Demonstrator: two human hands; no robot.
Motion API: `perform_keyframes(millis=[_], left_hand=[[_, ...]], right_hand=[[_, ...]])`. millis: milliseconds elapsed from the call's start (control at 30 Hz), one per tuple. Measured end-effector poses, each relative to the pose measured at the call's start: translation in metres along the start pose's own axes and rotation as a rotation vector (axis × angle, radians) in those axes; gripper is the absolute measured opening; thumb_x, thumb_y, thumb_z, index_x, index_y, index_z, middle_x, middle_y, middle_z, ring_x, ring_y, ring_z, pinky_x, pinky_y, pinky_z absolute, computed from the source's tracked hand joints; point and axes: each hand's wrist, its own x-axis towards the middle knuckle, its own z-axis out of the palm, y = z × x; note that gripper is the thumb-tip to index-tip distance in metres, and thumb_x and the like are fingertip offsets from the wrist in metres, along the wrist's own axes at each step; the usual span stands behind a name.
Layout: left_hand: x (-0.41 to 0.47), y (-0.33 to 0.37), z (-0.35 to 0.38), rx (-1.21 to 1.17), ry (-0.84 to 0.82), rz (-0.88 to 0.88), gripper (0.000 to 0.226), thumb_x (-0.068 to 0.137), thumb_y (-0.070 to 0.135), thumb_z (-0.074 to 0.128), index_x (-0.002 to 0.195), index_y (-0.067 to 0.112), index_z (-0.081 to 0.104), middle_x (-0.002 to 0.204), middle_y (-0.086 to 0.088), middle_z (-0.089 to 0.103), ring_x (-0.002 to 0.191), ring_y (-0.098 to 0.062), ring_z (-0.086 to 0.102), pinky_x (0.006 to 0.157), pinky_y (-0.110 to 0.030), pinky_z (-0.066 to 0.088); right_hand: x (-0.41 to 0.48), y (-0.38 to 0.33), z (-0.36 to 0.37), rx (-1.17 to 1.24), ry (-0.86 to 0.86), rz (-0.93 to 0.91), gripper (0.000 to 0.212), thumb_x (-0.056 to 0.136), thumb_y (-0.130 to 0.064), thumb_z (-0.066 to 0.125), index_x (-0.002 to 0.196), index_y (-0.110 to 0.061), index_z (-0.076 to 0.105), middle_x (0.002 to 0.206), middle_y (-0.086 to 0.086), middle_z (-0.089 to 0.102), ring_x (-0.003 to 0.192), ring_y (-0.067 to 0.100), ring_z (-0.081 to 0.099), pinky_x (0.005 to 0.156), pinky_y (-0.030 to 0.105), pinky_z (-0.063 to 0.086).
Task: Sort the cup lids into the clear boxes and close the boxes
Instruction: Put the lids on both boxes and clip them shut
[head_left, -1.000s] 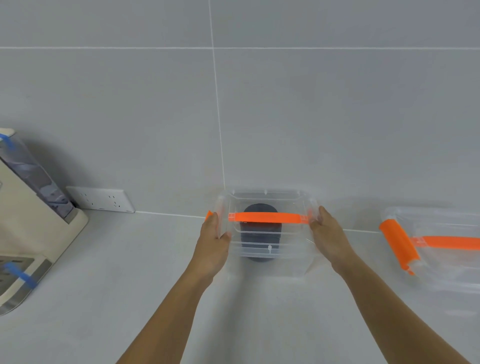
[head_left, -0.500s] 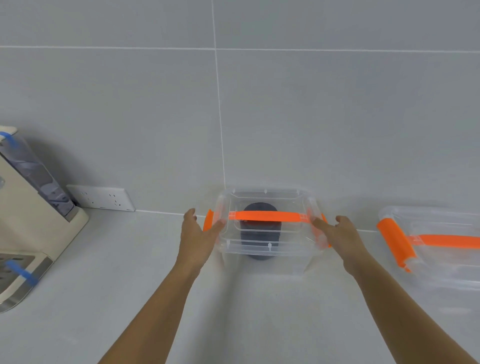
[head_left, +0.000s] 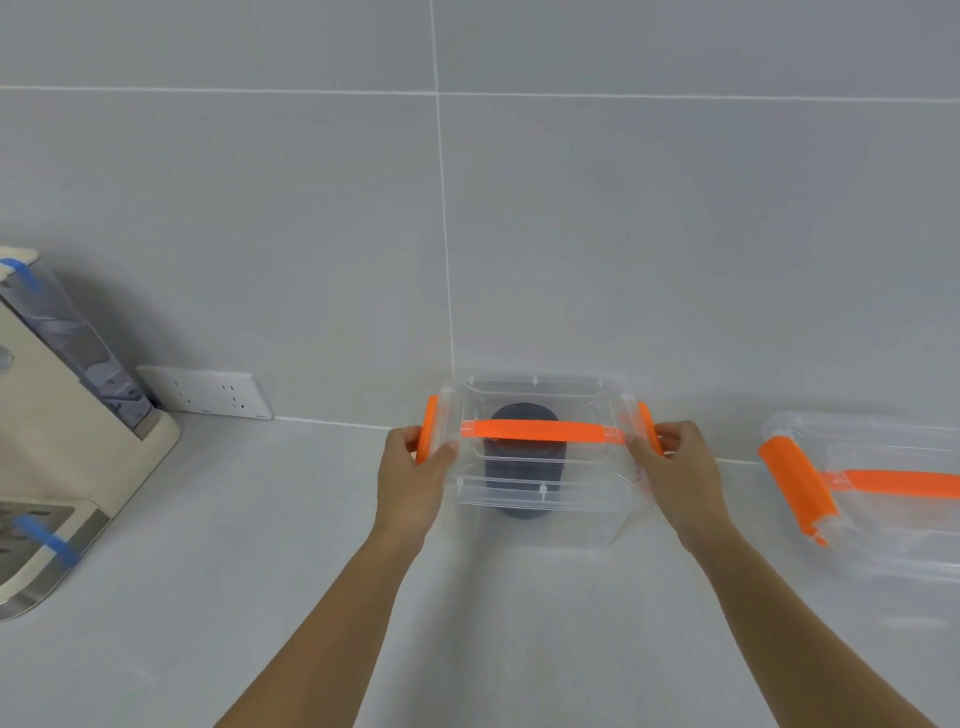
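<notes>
I see a box (head_left: 535, 499) in the middle of the counter (head_left: 260, 597), close to the wall (head_left: 311, 208) behind it. A stack of cup lids (head_left: 522, 499) sits inside the box. My left hand (head_left: 413, 478) is on its left end and my right hand (head_left: 675, 478) on its right end. A second box (head_left: 883, 519) lies well off to the right. A machine (head_left: 57, 415) stands far left, with a wall socket (head_left: 205, 391) just behind it, to its right
</notes>
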Motion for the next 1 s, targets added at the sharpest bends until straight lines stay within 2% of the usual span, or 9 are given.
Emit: perform_keyframes(millis=[100,267,400,700,900,1000], left_hand=[[-0.003,0.0,0.003,0.127,0.021,0.115,0.02,0.087,0.024,0.058,0.103,0.02,0.046,0.101,-0.002,0.053,0.085,-0.017,0.056,0.06,-0.017,0.043],[-0.002,-0.001,0.004,0.212,0.025,0.151,0.016,0.09,0.023,0.054,0.102,0.016,0.046,0.103,-0.007,0.053,0.087,-0.02,0.055,0.065,-0.023,0.043],[0.002,0.0,0.006,0.324,0.045,0.209,0.012,0.092,0.021,0.05,0.098,0.01,0.05,0.101,-0.012,0.054,0.082,-0.026,0.056,0.069,-0.035,0.048],[0.006,-0.001,0.006,0.397,0.039,0.238,0.012,0.094,0.023,0.048,0.1,0.013,0.048,0.102,-0.01,0.053,0.079,-0.02,0.054,0.068,-0.029,0.045],[0.007,-0.003,0.007,0.415,0.053,0.245,0.015,0.094,0.024,0.048,0.103,0.012,0.049,0.102,-0.01,0.054,0.08,-0.022,0.056,0.069,-0.033,0.049],[0.005,-0.004,0.007,0.444,0.073,0.246,0.018,0.094,0.027,0.047,0.105,0.012,0.05,0.101,-0.01,0.055,0.08,-0.023,0.056,0.073,-0.038,0.051]], right_hand=[[0.0,0.0,0.0,-0.105,0.006,-0.072,0.02,0.086,-0.031,0.059,0.094,-0.013,0.052,0.081,0.003,0.059,0.068,0.016,0.055,0.052,0.023,0.039],[0.002,0.0,-0.001,-0.137,-0.008,-0.108,0.015,0.088,-0.026,0.058,0.084,-0.013,0.052,0.079,0.012,0.061,0.066,0.025,0.055,0.052,0.028,0.042],[0.005,-0.001,-0.001,-0.18,-0.004,-0.152,0.024,0.089,-0.028,0.056,0.078,-0.007,0.054,0.078,0.02,0.062,0.07,0.036,0.059,0.056,0.034,0.044],[0.004,-0.003,0.0,-0.244,-0.002,-0.186,0.024,0.09,-0.028,0.055,0.079,-0.007,0.053,0.082,0.017,0.06,0.07,0.033,0.057,0.061,0.038,0.049],[0.004,-0.004,0.0,-0.268,0.003,-0.194,0.024,0.089,-0.026,0.056,0.079,-0.005,0.054,0.082,0.019,0.06,0.066,0.029,0.054,0.058,0.034,0.045],[0.002,-0.005,-0.001,-0.292,0.002,-0.191,0.03,0.09,-0.032,0.054,0.081,-0.004,0.054,0.084,0.018,0.06,0.07,0.033,0.057,0.063,0.039,0.048]])
